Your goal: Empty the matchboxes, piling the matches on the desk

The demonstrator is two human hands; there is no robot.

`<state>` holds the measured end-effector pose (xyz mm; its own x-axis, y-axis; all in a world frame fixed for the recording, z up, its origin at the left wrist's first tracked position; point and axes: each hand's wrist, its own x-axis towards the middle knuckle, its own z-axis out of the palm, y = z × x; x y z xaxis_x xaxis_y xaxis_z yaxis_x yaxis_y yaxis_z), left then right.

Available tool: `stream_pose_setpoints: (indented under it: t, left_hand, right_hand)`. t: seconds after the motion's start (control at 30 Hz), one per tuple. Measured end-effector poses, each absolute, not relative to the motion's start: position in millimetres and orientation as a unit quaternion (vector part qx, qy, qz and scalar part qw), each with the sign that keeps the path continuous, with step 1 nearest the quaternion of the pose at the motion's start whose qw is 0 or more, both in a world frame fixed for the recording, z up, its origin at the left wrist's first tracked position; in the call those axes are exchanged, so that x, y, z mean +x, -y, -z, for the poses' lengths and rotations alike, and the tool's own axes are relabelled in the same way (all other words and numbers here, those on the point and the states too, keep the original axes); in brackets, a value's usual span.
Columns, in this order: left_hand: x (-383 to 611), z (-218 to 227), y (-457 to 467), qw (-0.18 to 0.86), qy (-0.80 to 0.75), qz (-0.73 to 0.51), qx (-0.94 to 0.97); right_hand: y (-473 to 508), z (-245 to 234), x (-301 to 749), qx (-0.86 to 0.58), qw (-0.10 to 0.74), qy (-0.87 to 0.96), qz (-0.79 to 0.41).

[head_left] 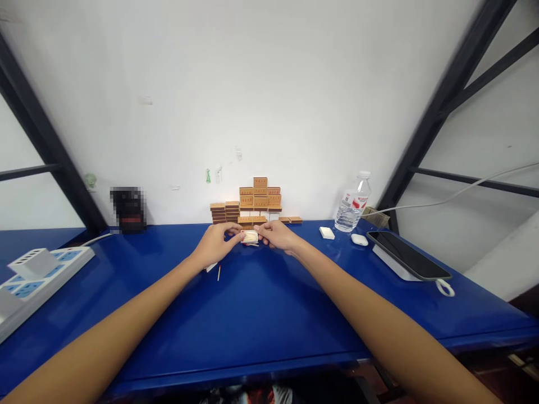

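Several matchboxes [260, 200] stand stacked on the surface [261, 314]; before them, the left hand [214, 242] and right hand [278, 234] pinch opposite ends of an open tray of matches [249, 237], not yet closed, one match [219, 273] lying loose.

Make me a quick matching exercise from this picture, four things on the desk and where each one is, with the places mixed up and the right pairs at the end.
1. Small box of matches
2. Loose match
3. Power strip
4. Water bottle

A. Right of the stacked matchboxes
B. Between the fingers of both hands
C. Far left
D. Near the left wrist

Pairs: 1-B, 2-D, 3-C, 4-A
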<state>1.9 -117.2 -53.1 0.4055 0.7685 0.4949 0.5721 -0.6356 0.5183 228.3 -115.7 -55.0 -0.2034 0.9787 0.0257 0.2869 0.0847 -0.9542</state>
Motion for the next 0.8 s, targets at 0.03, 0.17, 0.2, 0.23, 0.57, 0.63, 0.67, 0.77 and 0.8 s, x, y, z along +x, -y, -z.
stream_pose_setpoints:
  t: [0.03, 0.17, 0.2, 0.23, 0.57, 0.63, 0.67, 0.77, 0.8]
  left_hand:
    - [2, 53, 116, 0.123, -0.407, -0.364, 0.829]
    - [0, 55, 113, 0.053, -0.400, -0.343, 0.848]
    - [0, 56, 114, 0.035, -0.394, -0.333, 0.856]
    - [0, 57, 114, 0.018, -0.388, -0.324, 0.863]
    - [-1, 58, 122, -0.063, -0.351, -0.263, 0.897]
    - [-2, 56, 124, -0.051, -0.345, -0.257, 0.901]
    - [-2, 56, 126, -0.045, -0.343, -0.254, 0.903]
    - [-2, 55, 130, -0.037, -0.330, -0.250, 0.909]
    - [-1, 56, 131, -0.038, -0.324, -0.248, 0.912]
  right_hand:
    - [114, 56, 229, -0.510, 0.388, 0.627, -0.442]
    - [104, 61, 230, -0.517, 0.416, 0.644, -0.380]
    - [101, 62, 229, -0.514, 0.425, 0.650, -0.365]
    - [98, 64, 229, -0.511, 0.432, 0.655, -0.351]
    - [98, 72, 234, -0.486, 0.387, 0.765, -0.172]
    - [101, 72, 235, -0.480, 0.365, 0.787, -0.130]
    - [103, 71, 235, -0.477, 0.358, 0.794, -0.116]
    - [105, 70, 235, -0.469, 0.342, 0.811, -0.072]
    - [105, 70, 235, -0.467, 0.336, 0.816, -0.057]
